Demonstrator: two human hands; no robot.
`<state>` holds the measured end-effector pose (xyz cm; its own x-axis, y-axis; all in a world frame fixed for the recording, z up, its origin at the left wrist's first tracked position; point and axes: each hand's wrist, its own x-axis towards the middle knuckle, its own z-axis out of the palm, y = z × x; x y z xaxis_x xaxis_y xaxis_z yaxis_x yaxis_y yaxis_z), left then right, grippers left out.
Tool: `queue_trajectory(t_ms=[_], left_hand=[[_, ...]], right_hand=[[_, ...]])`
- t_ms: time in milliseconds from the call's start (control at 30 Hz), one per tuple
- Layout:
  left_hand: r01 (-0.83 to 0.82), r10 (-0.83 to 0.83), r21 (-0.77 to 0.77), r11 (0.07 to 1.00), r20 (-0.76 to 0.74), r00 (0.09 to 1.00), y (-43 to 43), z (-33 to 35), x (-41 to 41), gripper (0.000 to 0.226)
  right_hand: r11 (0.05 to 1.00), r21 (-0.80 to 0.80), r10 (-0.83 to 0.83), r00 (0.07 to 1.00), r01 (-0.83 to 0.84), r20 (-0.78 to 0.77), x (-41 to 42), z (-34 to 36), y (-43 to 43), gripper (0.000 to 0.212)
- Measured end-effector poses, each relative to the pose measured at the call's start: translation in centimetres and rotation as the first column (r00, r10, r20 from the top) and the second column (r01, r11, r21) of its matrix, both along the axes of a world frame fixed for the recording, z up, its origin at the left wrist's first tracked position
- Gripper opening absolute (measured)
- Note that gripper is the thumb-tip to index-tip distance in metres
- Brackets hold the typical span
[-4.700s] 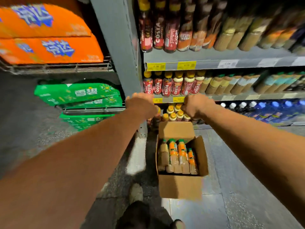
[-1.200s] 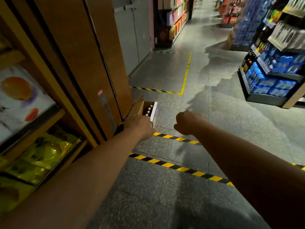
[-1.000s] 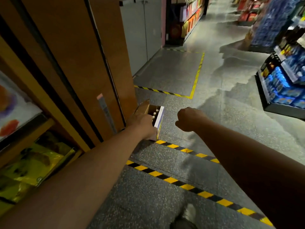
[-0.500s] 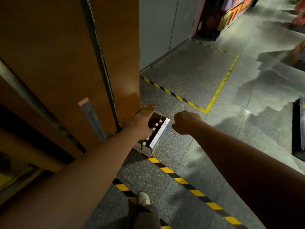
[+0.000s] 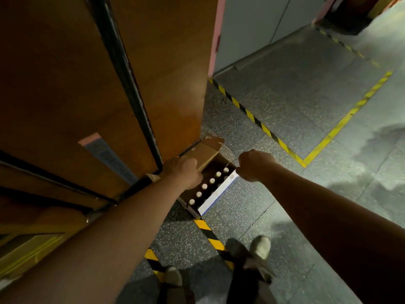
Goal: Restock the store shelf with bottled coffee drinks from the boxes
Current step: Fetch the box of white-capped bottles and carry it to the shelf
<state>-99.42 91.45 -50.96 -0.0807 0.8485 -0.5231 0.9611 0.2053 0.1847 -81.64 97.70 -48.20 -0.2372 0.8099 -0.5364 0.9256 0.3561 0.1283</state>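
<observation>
Hovering above the open box (image 5: 210, 153) — left hand (image 5: 183, 172), fisted right hand (image 5: 255, 165)

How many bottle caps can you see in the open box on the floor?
6: pale caps run in one diagonal row inside the box, from beside the right hand down toward the striped tape. More may hide in shadow or under the left hand.
</observation>
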Motion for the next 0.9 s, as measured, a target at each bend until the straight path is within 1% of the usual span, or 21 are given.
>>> queue_trajectory(t_ms=[167, 300, 400, 467, 567, 667, 733, 833, 900], left_hand=[[-0.191, 0.190, -0.060, 0.980, -0.010, 0.982, 3.8, -4.3, 1.1, 0.036], [-0.344, 0.345, -0.092, 0.935, 0.002, 0.939, 5.1, -8.3, 2.5, 0.027], [-0.436, 0.442, -0.179, 0.882, -0.004, 0.897, 5.4, -11.0, 3.3, 0.034], [-0.486, 0.489, -0.209, 0.849, -0.040, 0.872, 5.6, -13.0, 3.2, 0.034], [-0.542, 0.539, -0.208, 0.814, -0.075, 0.839, 6.1, -16.7, 2.5, 0.029], [-0.593, 0.597, -0.192, 0.782, -0.041, 0.801, 6.9, -21.2, 2.3, 0.023], [-0.620, 0.629, -0.184, 0.762, -0.012, 0.777, 7.4, -24.8, 2.6, 0.025], [-0.660, 0.671, -0.198, 0.725, -0.016, 0.742, 7.8, -30.3, 3.4, 0.026], [-0.710, 0.722, -0.192, 0.677, -0.009, 0.691, 7.9, -33.9, 3.9, 0.020]], right_hand=[[0.984, -0.086, 0.150, 0.987, -0.154, -0.051, -0.7, -4.8, 7.9, 0.031], [0.950, -0.147, 0.274, 0.961, -0.275, -0.023, -0.5, -9.5, 12.2, 0.035], [0.923, -0.200, 0.335, 0.942, -0.330, -0.012, 0.1, -12.5, 13.8, 0.032], [0.909, -0.229, 0.356, 0.935, -0.348, -0.007, 0.2, -14.5, 14.8, 0.035], [0.907, -0.239, 0.357, 0.934, -0.347, -0.001, -0.4, -17.8, 16.0, 0.040], [0.913, -0.241, 0.339, 0.941, -0.330, -0.006, -0.7, -21.8, 17.0, 0.038], [0.915, -0.243, 0.332, 0.943, -0.322, 0.002, -0.8, -24.9, 17.8, 0.040], [0.908, -0.256, 0.351, 0.936, -0.331, 0.034, -0.8, -30.1, 19.0, 0.042], [0.902, -0.268, 0.366, 0.929, -0.340, 0.054, -0.5, -33.5, 19.9, 0.042]])
